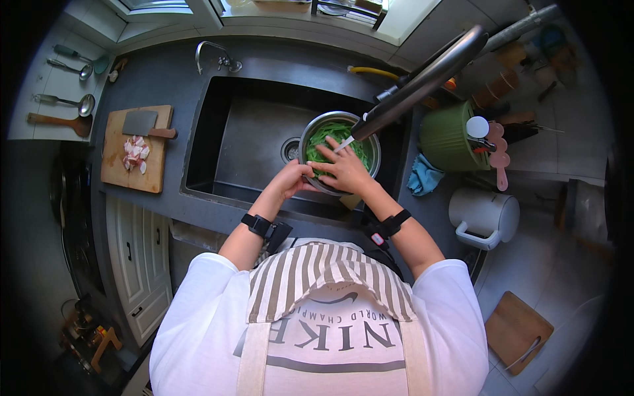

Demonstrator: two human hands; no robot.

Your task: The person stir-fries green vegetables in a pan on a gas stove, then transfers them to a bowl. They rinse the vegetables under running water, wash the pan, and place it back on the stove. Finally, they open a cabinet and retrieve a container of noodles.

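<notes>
A round stainless steel bowl (375, 157) stands in the right part of a dark sink (257, 119). Shredded green vegetable strips (322, 136) fill much of it. My left hand (291, 180) grips the bowl's near left rim, with the thumb on top and the fingers below. Over the strips, my right hand (344, 171) is spread with its fingers apart; the fingertips reach in among the greens. From the dark faucet spout (396, 99) a thin stream of water (345, 143) falls onto or beside the right fingers. Parts of the greens are hidden beneath that hand.
Left of the sink lies a wooden cutting board (111, 168) with a cleaver (140, 123) and chopped pinkish-white pieces (134, 154). A small curved tap (210, 44) rises behind. To the right are a green container (446, 138), a blue cloth (424, 175) and a white kettle (478, 215).
</notes>
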